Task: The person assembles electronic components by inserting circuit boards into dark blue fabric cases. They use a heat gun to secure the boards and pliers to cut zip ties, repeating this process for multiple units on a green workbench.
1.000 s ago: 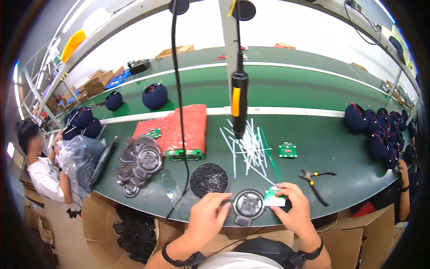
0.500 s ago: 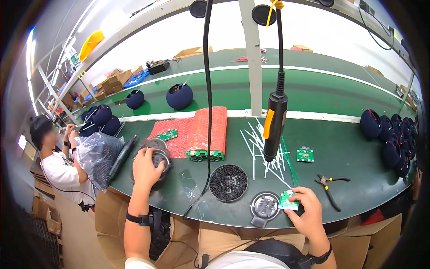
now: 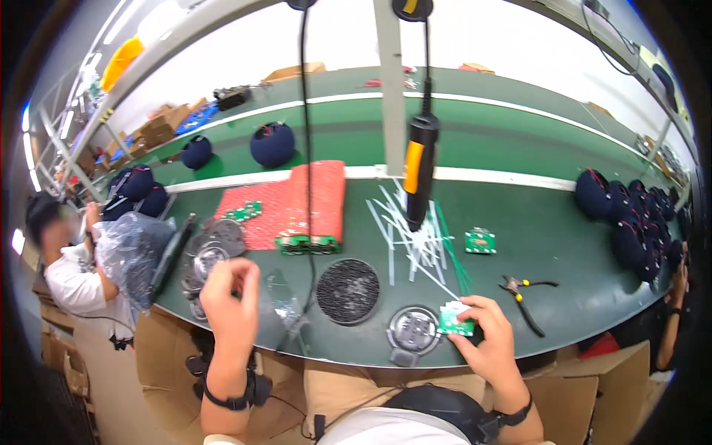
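My right hand point(image 3: 486, 334) pinches a small green circuit board point(image 3: 454, 320) by its right side. Just left of that board, a round grey-black plastic housing point(image 3: 413, 331) lies near the table's front edge. My left hand point(image 3: 231, 297) is raised in front of a cluster of similar round housings point(image 3: 215, 248), its fingers curled in to the thumb; what they hold, if anything, is hidden. Between the hands stands a round dish of small black screws point(image 3: 348, 291). Another green board point(image 3: 480, 241) rests beyond my right hand.
An electric screwdriver point(image 3: 421, 170) hangs on its cord above white strips point(image 3: 415, 237) and green ties. Yellow-and-black cutters point(image 3: 528, 300) lie to the right. Red bubble wrap point(image 3: 315, 200) holds stacked boards. Dark blue round speakers point(image 3: 630, 222) crowd the right end. A co-worker point(image 3: 67, 245) sits at left.
My left hand has come off the round housings, toward me, and its fingers have curled in. My right hand still holds the board beside the housing. The whole view has shifted.
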A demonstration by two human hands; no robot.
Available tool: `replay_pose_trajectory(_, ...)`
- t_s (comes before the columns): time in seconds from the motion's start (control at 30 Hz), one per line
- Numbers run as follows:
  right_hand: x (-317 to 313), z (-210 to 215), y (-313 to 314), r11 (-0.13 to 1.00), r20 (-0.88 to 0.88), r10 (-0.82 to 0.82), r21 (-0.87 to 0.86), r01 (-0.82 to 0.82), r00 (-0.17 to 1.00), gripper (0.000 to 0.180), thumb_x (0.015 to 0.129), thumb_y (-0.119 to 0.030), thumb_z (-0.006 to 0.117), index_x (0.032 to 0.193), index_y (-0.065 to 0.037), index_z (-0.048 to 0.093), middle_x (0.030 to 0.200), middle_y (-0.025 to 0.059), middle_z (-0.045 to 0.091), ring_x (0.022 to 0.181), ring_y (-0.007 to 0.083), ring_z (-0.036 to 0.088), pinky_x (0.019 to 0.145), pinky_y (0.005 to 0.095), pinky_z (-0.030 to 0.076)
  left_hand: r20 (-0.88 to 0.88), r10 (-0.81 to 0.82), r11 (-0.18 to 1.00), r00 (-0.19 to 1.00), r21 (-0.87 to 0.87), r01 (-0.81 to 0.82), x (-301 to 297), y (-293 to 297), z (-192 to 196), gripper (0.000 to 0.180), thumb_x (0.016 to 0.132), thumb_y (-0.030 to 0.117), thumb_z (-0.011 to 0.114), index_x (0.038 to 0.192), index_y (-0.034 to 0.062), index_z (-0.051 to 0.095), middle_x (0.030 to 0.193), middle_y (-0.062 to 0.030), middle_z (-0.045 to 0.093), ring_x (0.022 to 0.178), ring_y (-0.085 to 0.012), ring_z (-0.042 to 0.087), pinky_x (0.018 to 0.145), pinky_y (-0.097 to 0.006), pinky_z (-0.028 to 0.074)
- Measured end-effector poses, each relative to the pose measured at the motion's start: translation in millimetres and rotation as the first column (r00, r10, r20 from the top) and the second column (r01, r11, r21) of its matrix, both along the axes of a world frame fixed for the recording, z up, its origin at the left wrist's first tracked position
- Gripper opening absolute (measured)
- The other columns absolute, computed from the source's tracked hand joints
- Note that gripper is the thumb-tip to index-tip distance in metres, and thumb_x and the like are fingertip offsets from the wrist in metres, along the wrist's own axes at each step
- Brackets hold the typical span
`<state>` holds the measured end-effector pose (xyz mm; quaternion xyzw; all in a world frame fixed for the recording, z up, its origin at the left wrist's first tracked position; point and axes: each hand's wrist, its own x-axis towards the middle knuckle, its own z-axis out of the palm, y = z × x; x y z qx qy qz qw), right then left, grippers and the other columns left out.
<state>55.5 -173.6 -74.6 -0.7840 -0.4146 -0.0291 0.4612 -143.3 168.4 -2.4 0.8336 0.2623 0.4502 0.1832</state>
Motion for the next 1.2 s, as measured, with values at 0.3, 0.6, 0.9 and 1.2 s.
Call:
replay_pose_trajectory(0.3, 4, -2, 0, 0.997, -0.035, 0.063, 0.056, -0.061, 0.997, 0.044, 0.074, -0.001, 0.090, 0.112, -0.005, 0.068, 0.131, 0.0160, 0.069, 0.107, 0.0275, 0.070, 0.084, 0.0339, 0.056, -0.344, -0.527, 0.840, 0.777, -0.351, 0.415, 32, -144, -45, 0.068, 0.077, 0.028, 0.095, 0.134, 0.0041, 0.067, 0.119, -0.0143, 0.063, 0.095, -0.0269, 0.068, 0.078, -0.038, 0.058)
replay_pose_trajectory(0.6, 5, -4, -3, 0.993, -0.108, 0.067, 0.104, -0.056, 0.992, 0.048, 0.075, -0.001, 0.091, 0.116, -0.004, 0.067, 0.133, 0.0160, 0.069, 0.106, 0.0271, 0.071, 0.081, 0.0345, 0.058, -0.288, -0.575, 0.811, 0.766, -0.322, 0.488, 33, -159, -57, 0.068, 0.071, 0.029, 0.097, 0.127, 0.0050, 0.068, 0.119, -0.0147, 0.065, 0.110, -0.0360, 0.063, 0.095, -0.046, 0.053)
replay_pose_trajectory(0.9, 5, -2, -2, 0.990, -0.104, 0.080, 0.125, -0.066, 0.991, 0.046, 0.076, -0.002, 0.091, 0.116, -0.004, 0.067, 0.133, 0.0164, 0.070, 0.106, 0.0256, 0.071, 0.080, 0.0328, 0.057, -0.235, -0.552, 0.825, 0.800, -0.297, 0.481, 33, -160, -62, 0.064, 0.069, 0.023, 0.098, 0.123, 0.0032, 0.069, 0.116, -0.0148, 0.069, 0.107, -0.0355, 0.064, 0.094, -0.045, 0.052)
replay_pose_trajectory(1.2, 1, -3, -5, 0.908, -0.349, 0.384, 0.312, -0.280, 0.855, 0.048, 0.080, 0.002, 0.089, 0.123, 0.000, 0.067, 0.142, 0.0199, 0.066, 0.119, 0.0235, 0.072, 0.094, 0.0332, 0.061, -0.023, -0.663, 0.711, 0.748, -0.331, 0.621, 64, -153, -49, 0.042, 0.082, 0.001, 0.082, 0.123, 0.0035, 0.071, 0.119, -0.0143, 0.073, 0.101, -0.0319, 0.070, 0.090, -0.041, 0.057)
